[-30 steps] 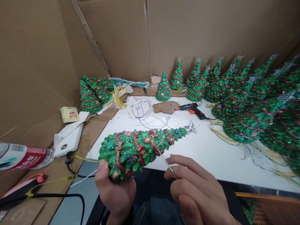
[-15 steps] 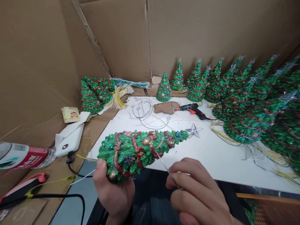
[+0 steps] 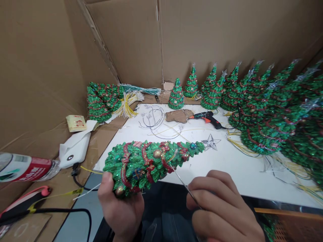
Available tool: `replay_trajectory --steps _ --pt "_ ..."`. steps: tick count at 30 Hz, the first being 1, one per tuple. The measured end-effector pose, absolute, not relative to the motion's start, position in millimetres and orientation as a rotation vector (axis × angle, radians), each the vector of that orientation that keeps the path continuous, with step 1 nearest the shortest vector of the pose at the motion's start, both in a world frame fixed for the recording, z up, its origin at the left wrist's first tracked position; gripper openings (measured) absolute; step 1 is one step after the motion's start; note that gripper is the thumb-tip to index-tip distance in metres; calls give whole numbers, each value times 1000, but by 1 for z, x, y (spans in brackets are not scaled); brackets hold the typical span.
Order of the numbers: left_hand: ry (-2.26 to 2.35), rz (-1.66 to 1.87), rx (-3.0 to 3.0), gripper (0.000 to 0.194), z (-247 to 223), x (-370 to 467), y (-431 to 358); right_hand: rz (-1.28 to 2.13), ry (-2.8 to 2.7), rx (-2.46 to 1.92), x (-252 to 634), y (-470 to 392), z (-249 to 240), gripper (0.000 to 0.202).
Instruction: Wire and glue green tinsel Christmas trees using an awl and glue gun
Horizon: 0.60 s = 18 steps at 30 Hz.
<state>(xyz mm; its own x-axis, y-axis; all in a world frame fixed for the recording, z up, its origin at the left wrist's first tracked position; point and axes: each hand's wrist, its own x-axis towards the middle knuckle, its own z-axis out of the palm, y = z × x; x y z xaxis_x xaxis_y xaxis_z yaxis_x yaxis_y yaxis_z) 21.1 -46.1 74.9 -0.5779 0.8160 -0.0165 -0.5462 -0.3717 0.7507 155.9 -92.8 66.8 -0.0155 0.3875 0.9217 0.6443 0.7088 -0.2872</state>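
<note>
My left hand (image 3: pixel 121 208) grips the base end of a glittery green Christmas tree figurine (image 3: pixel 136 164), held on its side with its tip to the right. Red garlands, gold balls and small gift shapes cover it, and a clear star (image 3: pixel 211 142) sits at the tip. A yellow and a white wire stick out by the base. Closed around a thin metal rod (image 3: pixel 182 181), my right hand (image 3: pixel 222 208) is below and right of the tree. The rod's far end meets the tree's lower side near a red garland; whether it goes in cannot be seen.
Behind the tree, a hot glue gun (image 3: pixel 208 118), a cardboard scrap (image 3: pixel 179 116) and loose dark wires (image 3: pixel 151 126) lie on the white board (image 3: pixel 121 134). Finished-looking trees (image 3: pixel 270 114) crowd the right side. Wire bundles (image 3: pixel 130 102) and a plastic bottle (image 3: pixel 27 168) are left.
My right hand and the rod have moved right and slightly down. The tree's starred tip has shifted a little right, while my left hand keeps its grip.
</note>
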Motion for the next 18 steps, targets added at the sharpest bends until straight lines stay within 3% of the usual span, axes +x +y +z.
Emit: replay_trajectory --steps 10,18 --pt "913 2001 489 13 75 19 -49 76 -1880 -959 176 -102 91 49" --pt "935 2018 573 11 71 15 -44 442 -1776 -893 179 -100 96 41"
